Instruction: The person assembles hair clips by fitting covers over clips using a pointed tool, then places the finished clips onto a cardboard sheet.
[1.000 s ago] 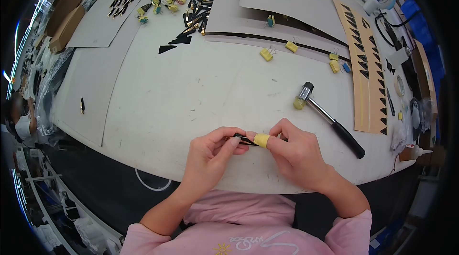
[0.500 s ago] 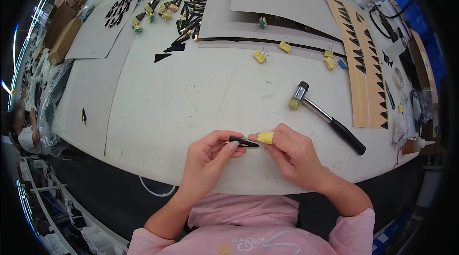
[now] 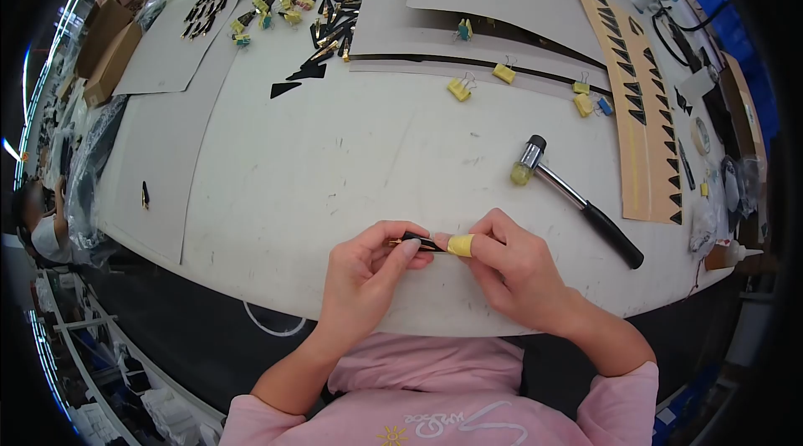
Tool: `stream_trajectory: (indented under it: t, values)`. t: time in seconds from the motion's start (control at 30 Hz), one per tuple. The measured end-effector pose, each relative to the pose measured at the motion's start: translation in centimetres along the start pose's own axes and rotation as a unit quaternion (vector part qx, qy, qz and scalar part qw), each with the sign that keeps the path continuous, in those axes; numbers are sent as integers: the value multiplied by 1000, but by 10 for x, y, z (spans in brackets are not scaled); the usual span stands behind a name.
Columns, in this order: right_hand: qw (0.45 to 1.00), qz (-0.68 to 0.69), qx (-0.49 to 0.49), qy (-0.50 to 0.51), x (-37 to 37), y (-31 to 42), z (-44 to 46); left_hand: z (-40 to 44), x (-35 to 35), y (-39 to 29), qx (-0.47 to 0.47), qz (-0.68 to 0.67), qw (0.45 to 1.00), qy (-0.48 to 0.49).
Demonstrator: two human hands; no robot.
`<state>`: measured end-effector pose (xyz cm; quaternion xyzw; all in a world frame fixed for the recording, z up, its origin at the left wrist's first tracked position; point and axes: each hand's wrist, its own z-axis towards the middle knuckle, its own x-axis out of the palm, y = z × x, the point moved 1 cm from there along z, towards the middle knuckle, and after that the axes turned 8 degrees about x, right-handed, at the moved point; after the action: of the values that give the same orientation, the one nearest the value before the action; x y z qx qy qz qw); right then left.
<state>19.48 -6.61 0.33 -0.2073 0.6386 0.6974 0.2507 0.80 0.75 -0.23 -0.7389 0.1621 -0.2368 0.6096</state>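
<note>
Black narrow piece [image 3: 427,243] pinched in left hand [image 3: 361,280], above the near side of the desk [image 3: 335,195]; right hand [image 3: 525,275] at its tip, closure unclear. Likely risks: slippage against the yellow finger wrap [image 3: 460,245], or skewed edges from uneven pressure.

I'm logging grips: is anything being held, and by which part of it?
The left hand pinches a small black piece near its gold-coloured end, between thumb and fingers; the right hand is at its other end, grip unclear.
</note>
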Motion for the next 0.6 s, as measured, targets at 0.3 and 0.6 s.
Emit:
stream_trajectory:
  t: [0.3,0.6]
  values:
    - [1000,10,-6,21,-4,-2,5,-1,4,3,16,1,1000,-15]
    - [999,-25,19,21,2,4,3,-2,2,3,11,17,1000,-8]
